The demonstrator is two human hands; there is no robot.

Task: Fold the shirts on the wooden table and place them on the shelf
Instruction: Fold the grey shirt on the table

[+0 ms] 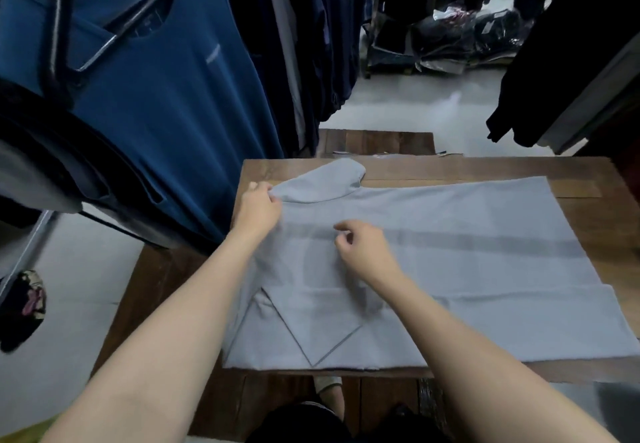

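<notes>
A light grey shirt (450, 235) lies spread across the wooden table (433, 167), its near sleeve folded in over the body as a triangle. My left hand (258, 209) pinches the far sleeve at the table's left edge, and that sleeve is lifted and curling over. My right hand (363, 250) hovers over the middle of the shirt near the collar end, fingers loosely curled, holding nothing that I can see. No shelf is in view.
A blue T-shirt (166, 89) hangs on a rack close to the table's left side, with dark garments behind it. More dark clothes hang at the right (571, 79). Bagged clothes (460, 41) lie piled on the floor beyond the table.
</notes>
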